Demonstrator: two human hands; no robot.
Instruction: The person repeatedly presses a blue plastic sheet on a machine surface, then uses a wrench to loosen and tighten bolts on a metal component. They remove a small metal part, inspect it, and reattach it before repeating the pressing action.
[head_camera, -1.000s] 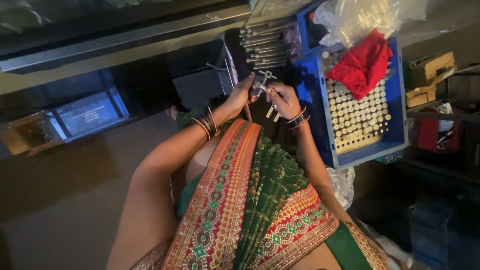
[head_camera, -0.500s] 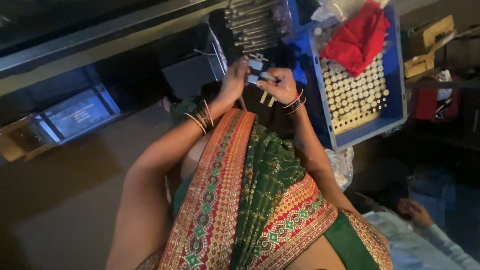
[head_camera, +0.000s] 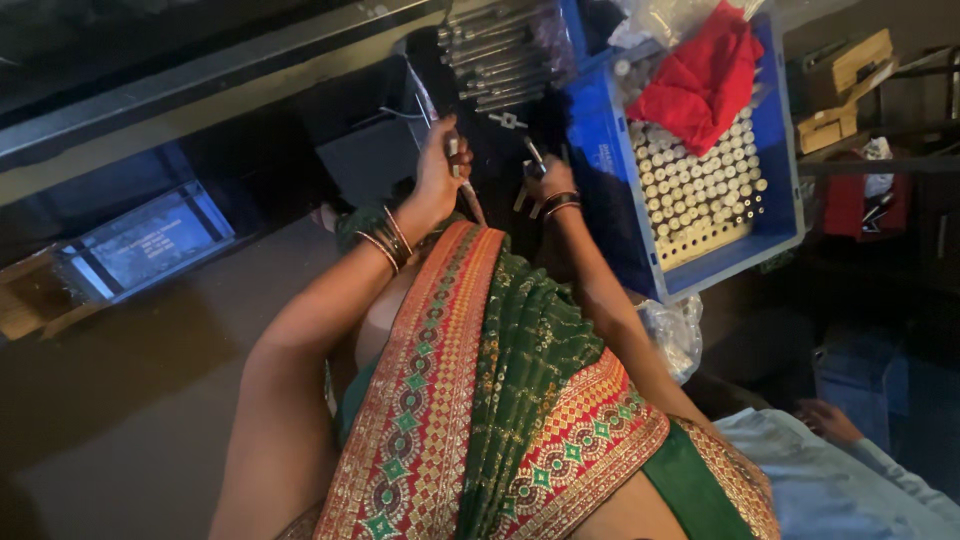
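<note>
Green-and-red embroidered fabric drape (head_camera: 500, 400) fills the near view, right below both hands. Left hand (head_camera: 437, 170), bangles at the wrist, is closed around a slim silver metal rod piece (head_camera: 455, 150), tip poking up past the fingers. Right hand (head_camera: 545, 180), dark bangles at the wrist, sits just right of the left hand, fingers curled on a small dark metal part (head_camera: 533, 155); how firmly it pinches can't be told, too dim. The two parts are near each other but apart, not yet joined.

Judgement: the step looks like fitting the small part to the rod. To do it well, keep the rod steady in the left hand, line up the ends before pushing, and work above the lap so a dropped part lands on fabric.

Just beyond the hands lies a row of long grey metal rods (head_camera: 500, 50). Right of the hands is a blue plastic crate (head_camera: 780, 200) holding a perforated tray of pale round cylinder ends (head_camera: 700, 185), a red cloth (head_camera: 705, 75) at its far end. Bottom right of the drape, another person's hand (head_camera: 825, 420) on a light blue sleeve.
</note>
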